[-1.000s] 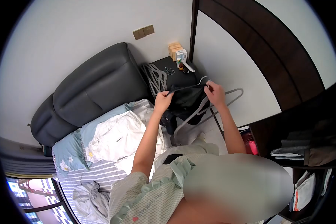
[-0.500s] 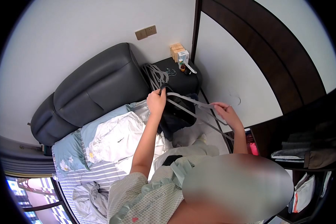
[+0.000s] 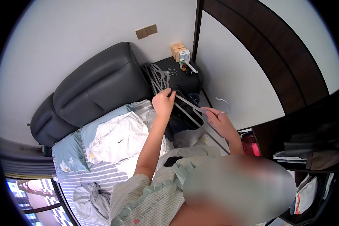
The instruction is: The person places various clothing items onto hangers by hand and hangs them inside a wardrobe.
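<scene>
Between my hands stretches a grey clothes hanger (image 3: 187, 101), its pale hook (image 3: 224, 101) sticking out past my fingers. My right hand (image 3: 220, 121) is closed around the hanger near the hook. At the other end, my left hand (image 3: 164, 102) pinches the edge of a black garment (image 3: 179, 119) against the hanger's tip. The garment hangs down below; its full shape is hidden. Just beyond my left hand, a bunch of grey hangers (image 3: 157, 75) lies on the black nightstand (image 3: 184, 80).
White clothing (image 3: 118, 137) and pillows (image 3: 67, 160) lie on the striped bed (image 3: 83, 175) to the left, under a dark headboard (image 3: 98, 83). Small boxes (image 3: 180, 51) stand on the nightstand. A wardrobe with folded clothes (image 3: 295, 152) is at right.
Both hands have shifted: the left slightly right, the right leftward and a little down along with the hanger. The hook now shows clearly beyond my right hand.
</scene>
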`<action>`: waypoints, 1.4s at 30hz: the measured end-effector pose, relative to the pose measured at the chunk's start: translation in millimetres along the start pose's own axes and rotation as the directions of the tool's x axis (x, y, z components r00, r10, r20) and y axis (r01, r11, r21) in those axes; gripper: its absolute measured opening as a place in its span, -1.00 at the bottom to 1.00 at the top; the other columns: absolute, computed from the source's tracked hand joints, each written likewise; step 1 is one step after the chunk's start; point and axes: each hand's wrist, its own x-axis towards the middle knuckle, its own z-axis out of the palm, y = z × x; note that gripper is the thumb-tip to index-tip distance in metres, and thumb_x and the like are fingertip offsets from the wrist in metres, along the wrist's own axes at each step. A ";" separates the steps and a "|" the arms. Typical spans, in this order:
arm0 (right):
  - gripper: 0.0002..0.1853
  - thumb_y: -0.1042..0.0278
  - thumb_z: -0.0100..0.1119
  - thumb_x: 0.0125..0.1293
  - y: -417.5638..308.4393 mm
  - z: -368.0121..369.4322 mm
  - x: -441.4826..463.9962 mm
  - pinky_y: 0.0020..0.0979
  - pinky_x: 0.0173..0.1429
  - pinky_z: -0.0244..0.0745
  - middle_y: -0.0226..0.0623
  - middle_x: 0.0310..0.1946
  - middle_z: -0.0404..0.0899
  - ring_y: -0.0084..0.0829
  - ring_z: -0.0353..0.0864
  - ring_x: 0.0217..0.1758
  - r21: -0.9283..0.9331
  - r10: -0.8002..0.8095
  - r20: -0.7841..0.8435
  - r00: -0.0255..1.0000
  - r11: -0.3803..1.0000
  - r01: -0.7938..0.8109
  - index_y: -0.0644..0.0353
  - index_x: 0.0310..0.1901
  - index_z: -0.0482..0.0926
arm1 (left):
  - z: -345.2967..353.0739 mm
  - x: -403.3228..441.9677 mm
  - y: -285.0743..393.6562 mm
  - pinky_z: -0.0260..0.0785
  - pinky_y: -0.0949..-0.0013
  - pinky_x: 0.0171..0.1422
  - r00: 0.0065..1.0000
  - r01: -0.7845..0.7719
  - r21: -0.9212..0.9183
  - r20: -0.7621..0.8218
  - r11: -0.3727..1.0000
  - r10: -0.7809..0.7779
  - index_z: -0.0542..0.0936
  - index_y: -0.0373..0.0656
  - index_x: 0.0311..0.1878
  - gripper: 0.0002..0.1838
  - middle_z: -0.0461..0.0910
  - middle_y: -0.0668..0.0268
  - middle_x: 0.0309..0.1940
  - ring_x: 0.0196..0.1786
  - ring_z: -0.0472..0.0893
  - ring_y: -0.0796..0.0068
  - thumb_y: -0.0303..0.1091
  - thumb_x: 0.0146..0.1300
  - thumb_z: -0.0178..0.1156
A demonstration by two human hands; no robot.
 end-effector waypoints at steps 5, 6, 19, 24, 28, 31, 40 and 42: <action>-0.66 0.24 -0.11 0.38 21.4 19.3 13.9 -0.52 -0.46 0.21 -0.42 -0.66 0.31 -0.65 0.26 -0.57 0.074 0.019 -0.075 0.997 0.997 -0.013 0.26 0.04 0.49 | 9.7 -14.7 19.4 0.36 0.23 -0.45 0.994 -0.097 -0.069 0.041 0.993 0.100 0.54 -0.13 -0.47 -0.85 0.54 0.25 -0.53 -0.47 0.55 0.16 -0.29 -0.03 0.28; -0.66 0.24 -0.11 0.37 23.0 26.0 15.0 -0.51 -0.45 0.21 -0.41 -0.66 0.31 -0.64 0.27 -0.57 0.007 -0.011 -0.105 0.994 1.000 0.012 0.25 0.05 0.49 | 11.6 -17.8 24.2 0.36 0.23 -0.45 0.992 -0.110 -0.091 0.054 0.990 0.115 0.54 -0.12 -0.46 -0.86 0.54 0.26 -0.53 -0.47 0.55 0.16 -0.30 -0.02 0.27; -0.71 0.56 0.02 0.17 49.6 48.2 67.7 -0.51 -0.35 0.31 -0.30 -0.57 0.47 -0.61 0.42 -0.47 -0.073 -0.420 -0.378 0.825 0.902 0.425 0.27 -0.04 0.38 | 4.8 -46.6 85.7 0.27 0.20 -0.51 0.992 -0.070 -0.399 0.072 0.914 0.107 0.37 -0.24 -0.57 -0.79 0.44 0.12 -0.59 -0.52 0.48 0.06 -0.41 0.00 0.20; -0.69 0.68 -0.06 0.10 49.4 23.9 75.7 -0.55 -0.08 0.40 -0.29 -0.32 0.57 -0.59 0.49 -0.20 0.086 -0.412 -0.315 0.855 0.885 0.458 0.38 -0.08 0.47 | -9.6 -52.3 93.0 0.30 0.27 -0.51 0.964 -0.016 -0.370 0.241 0.929 0.112 0.42 -0.19 -0.57 -0.78 0.46 0.23 -0.60 -0.55 0.53 0.21 -0.34 0.07 0.21; -0.77 0.67 -0.04 0.13 67.8 5.2 92.4 -0.57 -0.07 0.39 -0.32 -0.32 0.58 -0.62 0.48 -0.22 0.134 -0.451 -0.343 0.824 0.845 0.518 0.42 -0.16 0.49 | -26.5 -45.6 75.7 0.40 0.34 -0.42 0.861 -0.161 -0.407 0.387 0.899 0.329 0.60 -0.13 -0.48 -0.96 0.56 0.27 -0.52 -0.48 0.59 0.28 -0.40 0.02 0.23; -0.81 0.65 -0.01 0.13 53.4 -3.1 89.3 -0.58 -0.09 0.38 -0.36 -0.32 0.58 -0.65 0.47 -0.22 0.148 -0.470 -0.241 0.849 0.847 0.511 0.40 -0.20 0.49 | -43.9 -4.1 68.1 0.38 0.27 -0.06 0.901 -0.413 -0.281 0.016 0.866 0.434 0.56 -0.17 -0.32 -0.78 0.56 0.24 -0.27 -0.14 0.53 0.19 -0.46 -0.13 0.28; -0.81 0.59 -0.03 0.17 7.3 5.7 74.1 -0.64 -0.13 0.36 -0.47 -0.30 0.52 -0.68 0.45 -0.24 0.088 -0.476 0.030 0.879 0.877 0.473 0.28 -0.18 0.50 | -66.3 54.0 51.8 0.36 0.25 -0.14 0.597 -0.599 -0.295 0.455 0.744 0.661 0.55 -0.20 -0.31 -0.73 0.49 0.21 -0.43 -0.22 0.50 0.19 -0.23 -0.03 0.29; -0.76 0.62 -0.09 0.12 0.3 -3.6 69.9 -0.57 -0.18 0.35 -0.34 -0.37 0.51 -0.61 0.43 -0.33 0.151 -0.423 0.073 0.903 0.900 0.409 0.29 -0.18 0.49 | -65.6 53.0 49.2 0.36 0.24 -0.30 0.598 -0.521 -0.344 0.506 0.781 0.621 0.54 -0.21 -0.34 -0.75 0.47 0.17 -0.50 -0.34 0.51 0.17 -0.22 0.03 0.25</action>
